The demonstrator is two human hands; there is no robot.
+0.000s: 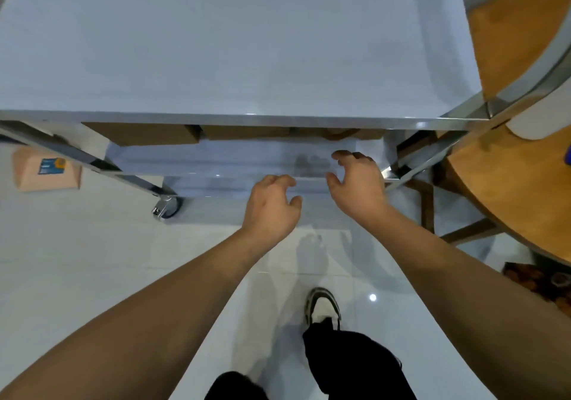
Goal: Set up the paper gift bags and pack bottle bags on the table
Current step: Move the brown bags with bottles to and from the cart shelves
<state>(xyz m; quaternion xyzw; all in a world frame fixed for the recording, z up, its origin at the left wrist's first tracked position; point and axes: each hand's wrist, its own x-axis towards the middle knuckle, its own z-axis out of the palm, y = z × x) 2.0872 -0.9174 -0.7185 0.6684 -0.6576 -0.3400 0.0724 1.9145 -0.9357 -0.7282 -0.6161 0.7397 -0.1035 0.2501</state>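
Bottom centre of frame: black trouser legs [355, 365] and one black-and-white shoe [323, 305] on a glossy white tiled floor [77, 245]. Both bare forearms run up from the bottom corners toward frame centre.

Left hand [270, 206] at centre, back of hand up, fingers loosely curled, holding nothing. Right hand [358, 183] just right of it and a little higher in frame, fingers spread and bent in a wide claw, also holding nothing. The two hands are near each other but apart. Both hover in front of the lower shelf [216, 160] of a white table [231, 44]; a dark blurred reflection of the right hand shows on the shelf surface just left of its fingers. Cannot tell if either hand touches the shelf edge.

Under the tabletop's front edge, across the middle of frame, brown paper bags [139, 134] lie flat on the shelf, mostly hidden by the top; a second brown stack [247, 132] sits right of the first. Whether these are gift bags or bottle bags cannot be told.

Table has chrome legs and a caster wheel [165, 206] at left centre. Left edge: a tan cardboard box [46, 169] with a blue label on the floor. Right side: a round wooden table [509, 168] with dark legs, a white object on it near the chrome frame. Tabletop fills the upper frame
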